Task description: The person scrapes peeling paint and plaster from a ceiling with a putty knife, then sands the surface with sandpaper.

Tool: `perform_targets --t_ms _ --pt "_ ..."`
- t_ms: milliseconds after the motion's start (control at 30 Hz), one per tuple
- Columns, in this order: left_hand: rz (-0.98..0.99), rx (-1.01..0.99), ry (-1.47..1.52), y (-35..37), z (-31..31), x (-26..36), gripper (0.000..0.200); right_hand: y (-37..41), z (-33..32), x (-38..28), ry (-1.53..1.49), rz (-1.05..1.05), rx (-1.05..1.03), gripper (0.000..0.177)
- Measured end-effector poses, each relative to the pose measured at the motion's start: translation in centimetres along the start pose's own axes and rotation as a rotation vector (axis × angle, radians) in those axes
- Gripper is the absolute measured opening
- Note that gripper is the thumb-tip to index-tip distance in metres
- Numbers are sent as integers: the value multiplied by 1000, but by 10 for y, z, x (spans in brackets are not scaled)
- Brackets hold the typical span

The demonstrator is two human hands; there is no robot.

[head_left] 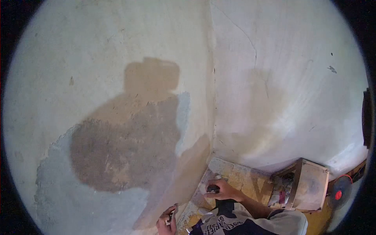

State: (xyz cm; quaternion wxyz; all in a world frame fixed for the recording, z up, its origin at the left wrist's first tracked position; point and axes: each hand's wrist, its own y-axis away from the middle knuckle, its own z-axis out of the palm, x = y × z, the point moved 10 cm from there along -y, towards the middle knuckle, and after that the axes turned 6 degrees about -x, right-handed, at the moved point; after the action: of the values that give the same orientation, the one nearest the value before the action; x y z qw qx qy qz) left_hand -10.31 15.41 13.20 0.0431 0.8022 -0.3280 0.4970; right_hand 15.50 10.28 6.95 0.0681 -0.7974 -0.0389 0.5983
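My left hand point(166, 222) is low in the view, close to the base of the left wall point(98, 39). Its fingers are wrapped round a small tool with a thin flat edge point(175, 210), which looks like a scraper. Farther right, my right hand point(224, 190) is closed round a dark, rounded thing point(213, 188), perhaps a tool's handle; I cannot tell its kind. It is held over the floor near the corner. A broad, rough-edged grey patch point(94, 205) covers the lower left wall, and my shadow falls across it.
A wooden cabinet point(311, 188) with small items inside stands at the lower right. Beside it is a round fan point(340, 194) with a red centre. Yellowish tiles point(231, 172) cover the floor. On the right wall point(243, 102) runs a thin crack.
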Motion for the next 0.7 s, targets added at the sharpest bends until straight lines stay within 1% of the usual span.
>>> perform_targets --t_ms 67,167,267,300,367,400,433,467,533,567,633,700 --pt "65 98 90 6 1 1 14 10 4 20 -136 -51 14 20" --pt "-270 162 -41 24 -6 -4 14 10 0 24 -38 -110 -12 18" --pt "-65 325 -193 32 -12 7 15 -8 -12 3 -264 -121 20 21" --pt "-7 474 49 34 -13 11 17 -17 -18 -34 -199 -316 23 22" --pt "23 594 -36 46 -9 -13 29 -33 -36 -114 -70 -707 28 24" --pt "37 654 -85 51 -9 -15 37 -36 -37 -138 24 -823 8 25" --pt "-59 774 -53 52 -7 -5 38 -39 -39 -159 122 -946 -8 26" --pt "-85 771 -85 48 -1 15 30 -37 -39 -172 211 -1062 -23 27" --pt "-131 761 -152 35 6 50 17 -39 -50 -174 310 -1189 -3 30" --pt "-150 755 -212 35 12 50 17 -40 -55 -175 362 -1251 12 31" --pt "-195 743 -323 41 31 38 16 -51 -74 -182 375 -1348 -22 33" --pt "-149 860 -217 49 46 30 25 -47 -82 -193 384 -1471 -84 37"
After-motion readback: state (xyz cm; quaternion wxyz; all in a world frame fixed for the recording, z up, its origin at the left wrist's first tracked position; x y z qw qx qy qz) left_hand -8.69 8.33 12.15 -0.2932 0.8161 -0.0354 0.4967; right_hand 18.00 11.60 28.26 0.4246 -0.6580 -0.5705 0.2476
